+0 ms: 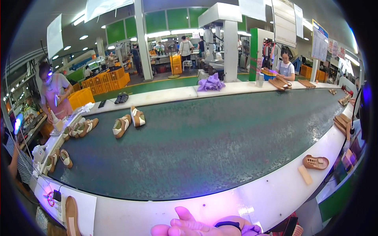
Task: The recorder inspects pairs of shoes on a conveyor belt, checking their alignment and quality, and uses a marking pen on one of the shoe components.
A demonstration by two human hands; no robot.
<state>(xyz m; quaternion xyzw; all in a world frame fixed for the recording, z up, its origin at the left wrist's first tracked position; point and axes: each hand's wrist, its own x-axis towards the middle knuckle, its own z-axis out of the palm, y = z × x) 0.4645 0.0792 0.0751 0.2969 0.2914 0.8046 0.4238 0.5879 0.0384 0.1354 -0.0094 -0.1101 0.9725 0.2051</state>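
At the lower edge, my right hand (189, 225) is over the white near ledge (141, 210), lit pink-purple. Its fingers point left and look stretched apart, one raised above the others; nothing shows between them, though the lower part is cut off. A dark band (228, 225) circles the wrist beside a pale purple sleeve. No left hand can be made out. On the ledge to the left lies a long brown shoe sole (71, 216) with a paler middle. To the right are a brown sole with a gridded hollow (315, 162) and a tan block (304, 175).
Beyond the ledge runs a dark green conveyor belt (197, 149). Brown-and-white shoes (122, 126) stand on its left part. Brown soles (280, 82) are stacked at the far ledge, near a purple cloth (211, 82). Co-workers stand at far left (57, 90) and far right (286, 67).
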